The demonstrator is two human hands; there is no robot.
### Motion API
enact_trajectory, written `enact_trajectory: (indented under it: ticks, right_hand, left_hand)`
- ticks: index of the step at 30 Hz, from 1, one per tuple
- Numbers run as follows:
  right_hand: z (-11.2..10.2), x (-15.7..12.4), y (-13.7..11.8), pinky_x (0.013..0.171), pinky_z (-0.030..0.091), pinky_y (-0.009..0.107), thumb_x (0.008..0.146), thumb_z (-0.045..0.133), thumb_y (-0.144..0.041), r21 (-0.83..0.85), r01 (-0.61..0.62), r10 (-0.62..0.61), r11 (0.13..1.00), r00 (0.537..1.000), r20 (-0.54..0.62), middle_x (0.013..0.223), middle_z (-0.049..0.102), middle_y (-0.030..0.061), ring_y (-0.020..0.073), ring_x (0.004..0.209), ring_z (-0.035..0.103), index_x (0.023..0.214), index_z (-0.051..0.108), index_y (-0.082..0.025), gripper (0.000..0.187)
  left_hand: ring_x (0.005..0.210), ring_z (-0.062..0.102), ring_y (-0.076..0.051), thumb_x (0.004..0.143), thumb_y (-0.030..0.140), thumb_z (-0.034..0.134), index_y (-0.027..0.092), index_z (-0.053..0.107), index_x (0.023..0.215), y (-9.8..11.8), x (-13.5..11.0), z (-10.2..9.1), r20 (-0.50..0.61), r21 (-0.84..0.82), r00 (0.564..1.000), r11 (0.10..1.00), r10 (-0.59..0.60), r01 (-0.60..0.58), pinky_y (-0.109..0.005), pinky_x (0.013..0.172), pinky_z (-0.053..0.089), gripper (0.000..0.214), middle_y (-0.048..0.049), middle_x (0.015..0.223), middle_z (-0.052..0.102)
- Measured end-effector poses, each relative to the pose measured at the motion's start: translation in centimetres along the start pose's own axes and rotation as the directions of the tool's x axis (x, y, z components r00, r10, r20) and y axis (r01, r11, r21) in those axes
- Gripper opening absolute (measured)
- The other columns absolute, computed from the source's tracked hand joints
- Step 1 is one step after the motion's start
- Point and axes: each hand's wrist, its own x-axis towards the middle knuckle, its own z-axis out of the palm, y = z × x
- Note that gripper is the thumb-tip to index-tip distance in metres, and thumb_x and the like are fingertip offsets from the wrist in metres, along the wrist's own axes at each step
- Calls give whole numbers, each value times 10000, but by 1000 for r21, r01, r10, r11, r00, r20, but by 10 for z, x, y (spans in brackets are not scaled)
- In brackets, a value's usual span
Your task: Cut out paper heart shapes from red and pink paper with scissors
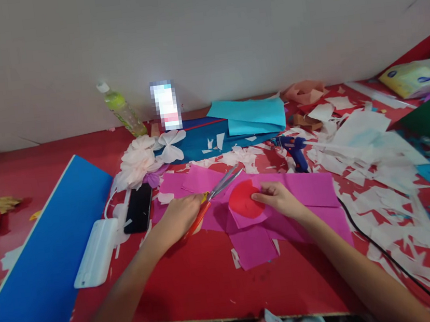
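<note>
Nearer than either hand, a pink scrap (255, 250) lies below the gap between them; the left hand (180, 216) grips the scissors (221, 183), blades slightly parted and pointing away; the right hand (280, 199) pinches the red disc (244, 199) and the pink paper (241, 221) under it, just right of the scissors; the step looks like trimming round the disc; the next move calls for wider blades, meeting the paper's edge; beyond the right hand sits a glue gun (295, 147).

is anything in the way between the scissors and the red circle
Nothing visible is: the scissors in the left hand are beside the red circle, which the right hand holds with a pink sheet.
</note>
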Motion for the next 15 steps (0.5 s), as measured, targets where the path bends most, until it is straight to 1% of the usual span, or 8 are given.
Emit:
enact_trajectory:
  ticks: [3,9,12,15]
  right_hand:
    - [0,-1,1,461,208,251,758,601,-523,1,-5,5,1000,1000,-15,553,367,-38,82,500,294,607,425,-189,406]
    - [1,-1,3,461,202,251,747,606,-549,2,-4,4,1000,1000,-23,542,320,-52,76,491,274,578,356,-202,460]
    - [2,-1,2,464,205,249,750,604,-547,7,13,-13,1000,1000,-25,544,327,-51,77,493,276,582,361,-201,454]
    - [2,-2,2,466,212,250,750,604,-548,11,16,-16,1000,1000,-23,544,341,-47,81,494,291,585,376,-199,448]
  left_hand:
    - [862,646,-240,862,142,390,144,533,1086,4,1,5,-12,8,1000,1000,2,-2,-313,649,466,266,-111,971,661]
    - [891,641,-275,851,145,412,127,534,1078,11,6,10,53,53,998,998,-40,37,-344,665,480,258,-132,962,654]
    - [916,640,-264,853,148,422,142,523,1111,12,7,11,57,64,997,997,-47,43,-327,676,481,277,-122,974,657]
    - [890,646,-257,857,141,409,135,527,1103,12,8,11,43,71,998,997,-38,35,-316,653,479,274,-121,962,660]
